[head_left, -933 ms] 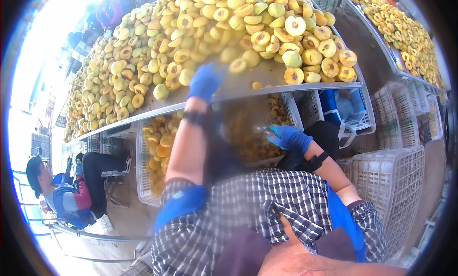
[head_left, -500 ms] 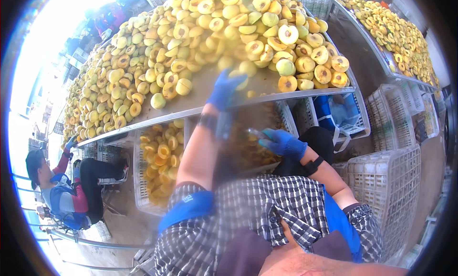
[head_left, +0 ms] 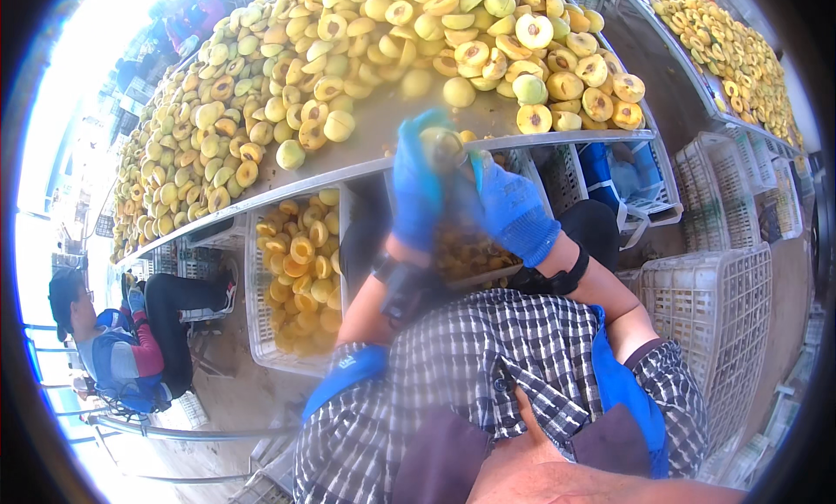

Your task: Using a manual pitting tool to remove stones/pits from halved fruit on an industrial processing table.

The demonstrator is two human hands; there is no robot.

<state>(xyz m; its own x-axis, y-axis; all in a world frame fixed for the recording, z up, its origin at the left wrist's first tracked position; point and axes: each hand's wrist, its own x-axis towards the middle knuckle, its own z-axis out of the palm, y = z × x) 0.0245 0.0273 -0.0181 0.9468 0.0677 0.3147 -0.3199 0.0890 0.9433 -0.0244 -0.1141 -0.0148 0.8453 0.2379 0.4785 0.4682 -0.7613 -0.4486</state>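
In front of my chest, just over the table's near edge, my two blue-gloved hands are together. My left hand (head_left: pixel 418 182) is closed round a yellow peach half (head_left: pixel 444 147), blurred by motion. Pressed up to the fruit from the right is my right hand (head_left: pixel 515 210), its fingers closed on a small metal hand tool that the glove mostly hides. Many cut peach halves (head_left: pixel 326 86), several showing brown pits, lie heaped on the metal table (head_left: pixel 374 143). Below my hands, a crate of hollowed halves (head_left: pixel 475 253) sits between my knees.
Left of my legs stands a white crate (head_left: pixel 261 340) of hollowed halves. A blue-lined basket (head_left: pixel 666 195) and stacked white crates (head_left: pixel 705 321) are on the right. Another peach-covered table (head_left: pixel 723 60) is at the far right. A seated co-worker (head_left: pixel 122 347) works at the left.
My left hand has come back from the heap with a peach half. My right hand has risen from above the crate to meet it. The co-worker's raised hand has come down off the table.
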